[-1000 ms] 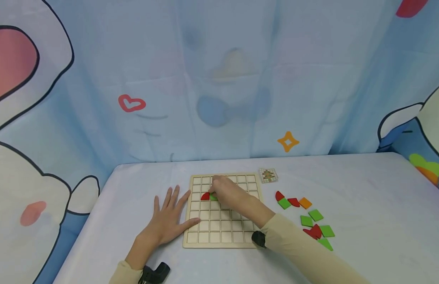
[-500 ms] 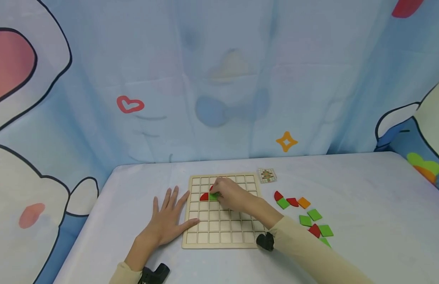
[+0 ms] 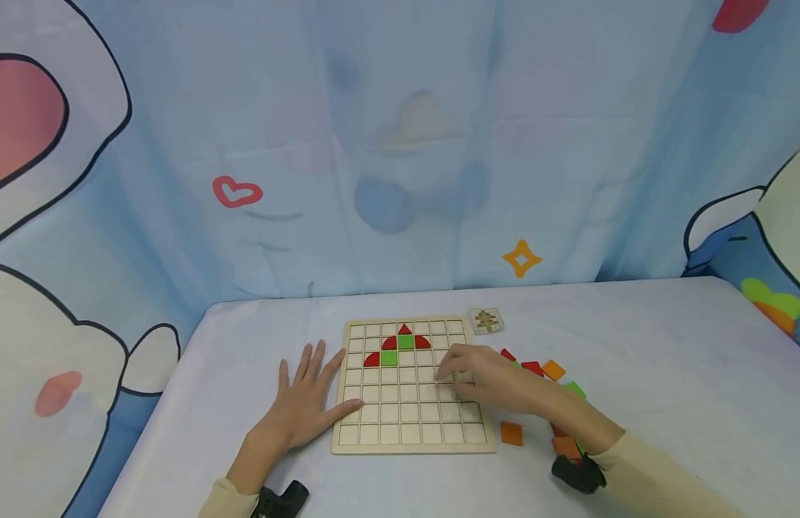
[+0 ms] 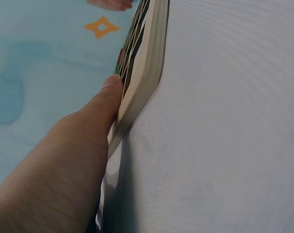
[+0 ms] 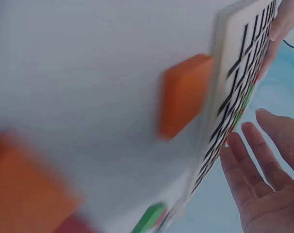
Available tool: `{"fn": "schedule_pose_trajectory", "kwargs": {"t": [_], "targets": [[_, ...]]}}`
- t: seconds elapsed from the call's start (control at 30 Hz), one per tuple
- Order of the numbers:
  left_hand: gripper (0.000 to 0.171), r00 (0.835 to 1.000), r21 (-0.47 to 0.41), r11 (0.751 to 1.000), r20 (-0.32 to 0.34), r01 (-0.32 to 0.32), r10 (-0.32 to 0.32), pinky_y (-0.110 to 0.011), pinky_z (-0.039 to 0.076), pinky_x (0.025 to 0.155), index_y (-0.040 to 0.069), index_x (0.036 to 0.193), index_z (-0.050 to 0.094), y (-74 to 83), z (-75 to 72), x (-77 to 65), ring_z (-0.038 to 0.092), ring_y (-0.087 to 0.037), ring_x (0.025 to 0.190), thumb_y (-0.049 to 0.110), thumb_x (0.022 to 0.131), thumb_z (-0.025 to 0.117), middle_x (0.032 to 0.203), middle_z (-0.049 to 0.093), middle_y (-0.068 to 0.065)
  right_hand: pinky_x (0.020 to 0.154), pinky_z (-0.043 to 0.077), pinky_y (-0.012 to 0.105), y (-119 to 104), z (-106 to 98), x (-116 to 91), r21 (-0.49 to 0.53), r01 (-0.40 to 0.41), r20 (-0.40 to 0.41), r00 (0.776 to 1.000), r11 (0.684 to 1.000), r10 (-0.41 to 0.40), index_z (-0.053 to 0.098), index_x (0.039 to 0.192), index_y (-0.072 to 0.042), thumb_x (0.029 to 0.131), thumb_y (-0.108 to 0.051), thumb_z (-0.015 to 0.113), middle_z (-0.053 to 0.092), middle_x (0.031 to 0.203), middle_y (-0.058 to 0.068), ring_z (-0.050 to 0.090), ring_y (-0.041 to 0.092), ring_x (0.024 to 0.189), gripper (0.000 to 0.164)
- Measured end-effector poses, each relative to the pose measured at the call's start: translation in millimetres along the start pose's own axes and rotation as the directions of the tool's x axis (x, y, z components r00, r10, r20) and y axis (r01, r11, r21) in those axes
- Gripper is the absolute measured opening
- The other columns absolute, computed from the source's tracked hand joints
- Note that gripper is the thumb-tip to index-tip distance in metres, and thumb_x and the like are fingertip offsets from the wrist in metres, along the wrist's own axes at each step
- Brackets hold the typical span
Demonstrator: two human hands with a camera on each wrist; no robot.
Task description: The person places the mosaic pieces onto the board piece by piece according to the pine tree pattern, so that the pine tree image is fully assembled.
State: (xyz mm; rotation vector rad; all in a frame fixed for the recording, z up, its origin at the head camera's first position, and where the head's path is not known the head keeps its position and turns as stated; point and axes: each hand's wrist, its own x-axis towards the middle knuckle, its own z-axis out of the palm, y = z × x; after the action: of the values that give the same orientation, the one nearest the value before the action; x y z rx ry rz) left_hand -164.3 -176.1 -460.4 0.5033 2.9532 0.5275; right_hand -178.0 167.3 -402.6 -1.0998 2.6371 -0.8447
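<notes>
A wooden grid board [image 3: 383,434] lies on the table. Set into its upper cells are a red triangle [image 3: 404,329], green squares [image 3: 389,358] and rounded red pieces [image 3: 372,359]. My left hand [image 3: 307,406] is spread beside the board's left edge, thumb resting on the frame; the thumb [image 4: 110,90] shows there in the left wrist view too. My right hand [image 3: 487,378] hovers at the board's right side, fingers loosely bent. In the right wrist view that hand [image 5: 268,174] shows relaxed, parted fingers, holding nothing.
Right of the board lie an orange square [image 3: 511,433], another orange square [image 3: 566,447], a further orange piece [image 3: 553,370] and several red and green pieces, partly hidden by my right forearm. A small pattern card [image 3: 487,321] lies near the top right corner.
My right hand has left the green square on the board and moved right, uncovering the red and green pieces in the upper cells. Its fingers have loosened. My left hand stays put.
</notes>
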Motion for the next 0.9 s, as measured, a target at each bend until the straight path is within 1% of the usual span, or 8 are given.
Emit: {"fn": "schedule_pose_trajectory", "kwargs": {"t": [0.07, 0.2, 0.3, 0.4, 0.53, 0.63, 0.77, 0.9], "targets": [[0.093, 1.000, -0.002, 1.000, 0.000, 0.000, 0.000, -0.076, -0.003, 0.118, 0.018, 0.168, 0.027, 0.2, -0.1, -0.4, 0.002, -0.042, 0.160, 0.068, 0.096, 0.058, 0.174, 0.011, -0.020, 0.092, 0.058, 0.039, 6.3, -5.4, -16.7, -0.010, -0.027, -0.003, 1.000, 1.000, 0.027, 0.080, 0.112, -0.012, 0.097, -0.006, 0.074, 0.067, 0.115, -0.005, 0.066, 0.020, 0.106, 0.018], [0.093, 1.000, -0.018, 1.000, 0.004, 0.001, -0.001, -0.076, -0.004, 0.118, 0.018, 0.168, 0.027, 0.6, -0.5, -1.2, 0.001, -0.042, 0.160, 0.067, 0.096, 0.059, 0.174, 0.010, -0.020, 0.092, 0.058, 0.039, 18.9, -14.0, -47.8, -0.027, -0.108, -0.017, 0.994, 0.994, 0.108, 0.080, 0.109, -0.020, 0.095, -0.012, 0.078, 0.065, 0.110, -0.012, 0.064, 0.015, 0.102, 0.017], [0.093, 1.000, -0.020, 1.000, 0.005, 0.002, -0.002, -0.076, -0.005, 0.118, 0.018, 0.168, 0.027, 0.5, -1.0, -1.8, 0.001, -0.042, 0.160, 0.067, 0.096, 0.059, 0.174, 0.011, -0.020, 0.090, 0.058, 0.036, 24.6, -15.4, -67.2, -0.019, -0.146, -0.010, 0.989, 0.989, 0.146, 0.080, 0.108, -0.023, 0.092, -0.017, 0.082, 0.064, 0.109, -0.014, 0.063, 0.012, 0.100, 0.017], [0.093, 1.000, -0.014, 1.000, 0.003, 0.003, -0.003, -0.076, -0.004, 0.118, 0.017, 0.168, 0.027, 0.3, -1.4, -2.3, 0.002, -0.043, 0.160, 0.067, 0.096, 0.059, 0.174, 0.011, -0.020, 0.084, 0.057, 0.031, 26.8, -12.7, -81.3, 0.017, -0.128, 0.011, 0.992, 0.992, 0.128, 0.080, 0.109, -0.021, 0.091, -0.021, 0.083, 0.065, 0.108, -0.014, 0.061, 0.010, 0.098, 0.018], [0.093, 1.000, -0.011, 1.000, 0.000, 0.003, -0.003, -0.076, -0.004, 0.118, 0.017, 0.168, 0.027, 0.2, -1.3, -1.7, 0.002, -0.043, 0.160, 0.067, 0.096, 0.059, 0.174, 0.011, -0.020, 0.076, 0.056, 0.025, 25.5, -6.6, -89.3, 0.066, -0.092, 0.008, 0.996, 0.994, 0.092, 0.079, 0.113, -0.017, 0.092, -0.020, 0.082, 0.065, 0.109, -0.012, 0.059, 0.006, 0.096, 0.022], [0.092, 1.000, -0.006, 1.000, -0.004, 0.000, 0.000, -0.076, -0.003, 0.118, 0.017, 0.168, 0.027, 0.1, -0.8, -0.7, 0.002, -0.043, 0.160, 0.067, 0.096, 0.058, 0.174, 0.011, -0.020, 0.075, 0.055, 0.024, 23.2, -1.7, -89.6, 0.049, -0.085, -0.016, 0.996, 0.995, 0.086, 0.079, 0.111, -0.016, 0.089, -0.021, 0.085, 0.065, 0.106, -0.014, 0.057, 0.003, 0.092, 0.023], [0.092, 1.000, -0.002, 1.000, -0.010, -0.006, 0.006, -0.076, -0.003, 0.118, 0.018, 0.168, 0.027, -0.4, 0.5, 0.7, 0.002, -0.042, 0.160, 0.068, 0.096, 0.058, 0.174, 0.011, -0.019, 0.074, 0.054, 0.024, 19.9, 4.1, -88.6, 0.010, -0.113, -0.040, 0.993, 0.994, 0.114, 0.080, 0.107, -0.016, 0.085, -0.022, 0.089, 0.062, 0.101, -0.015, 0.055, 0.001, 0.087, 0.025], [0.092, 1.000, 0.000, 1.000, -0.014, -0.007, 0.007, -0.076, -0.003, 0.118, 0.018, 0.168, 0.027, -1.4, 1.3, 1.1, 0.002, -0.042, 0.160, 0.068, 0.096, 0.057, 0.174, 0.011, -0.019, 0.072, 0.054, 0.023, 18.0, 8.5, -86.2, -0.006, -0.143, -0.059, 0.988, 0.990, 0.143, 0.080, 0.104, -0.015, 0.081, -0.018, 0.092, 0.062, 0.098, -0.014, 0.054, 0.001, 0.082, 0.025]]}}
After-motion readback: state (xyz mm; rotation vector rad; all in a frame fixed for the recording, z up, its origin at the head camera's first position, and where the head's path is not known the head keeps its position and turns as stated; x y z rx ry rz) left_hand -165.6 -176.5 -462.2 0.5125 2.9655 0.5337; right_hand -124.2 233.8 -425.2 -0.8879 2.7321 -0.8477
